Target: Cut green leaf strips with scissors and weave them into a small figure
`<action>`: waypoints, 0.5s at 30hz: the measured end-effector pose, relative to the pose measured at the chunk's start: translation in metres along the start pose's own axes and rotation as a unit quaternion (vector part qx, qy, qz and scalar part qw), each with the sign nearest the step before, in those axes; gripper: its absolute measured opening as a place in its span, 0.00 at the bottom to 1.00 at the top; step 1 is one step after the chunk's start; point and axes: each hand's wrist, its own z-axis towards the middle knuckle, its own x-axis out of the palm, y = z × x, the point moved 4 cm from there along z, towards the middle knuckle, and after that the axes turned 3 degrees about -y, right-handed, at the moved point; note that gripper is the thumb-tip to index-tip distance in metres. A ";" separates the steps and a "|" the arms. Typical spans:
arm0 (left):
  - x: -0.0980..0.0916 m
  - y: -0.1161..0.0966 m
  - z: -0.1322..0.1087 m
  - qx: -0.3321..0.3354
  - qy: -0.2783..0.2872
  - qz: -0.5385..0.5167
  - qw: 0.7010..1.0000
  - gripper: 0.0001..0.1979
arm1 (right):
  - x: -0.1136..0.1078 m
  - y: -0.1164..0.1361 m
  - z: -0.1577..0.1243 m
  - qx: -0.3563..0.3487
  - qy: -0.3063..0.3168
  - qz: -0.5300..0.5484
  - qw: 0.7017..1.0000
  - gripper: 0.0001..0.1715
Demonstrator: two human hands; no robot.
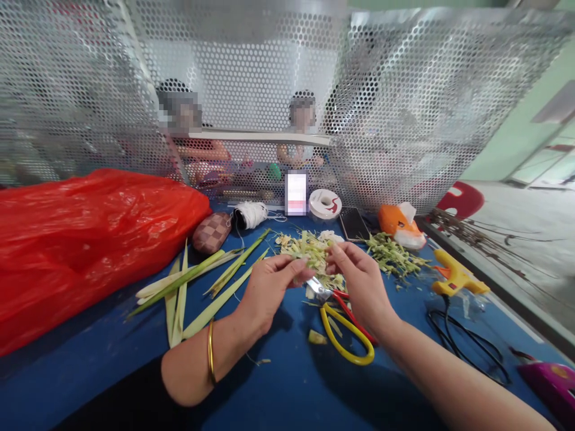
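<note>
My left hand (269, 284) and my right hand (359, 278) meet over the blue table (278, 389), both pinching a small piece woven from pale green leaf strips (309, 254). The fingers of each hand are closed on it. Just beneath the hands lie scissors with yellow and red handles (344, 326). Long green leaf stalks (197, 281) lie to the left of my left hand. A gold bangle sits on my left wrist.
A big red plastic bag (81, 233) fills the left. A yellow glue gun (456, 278) with black cord lies right, leaf trimmings (393, 254) and an orange tissue holder (402, 224) behind. Thread spool, tape roll, phone and checkered pouch line the perforated metal screen; two people sit beyond.
</note>
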 end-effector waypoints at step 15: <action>0.010 -0.006 -0.010 0.024 0.043 -0.053 0.997 0.07 | 0.029 -0.002 -0.032 0.092 0.150 0.051 0.983 0.12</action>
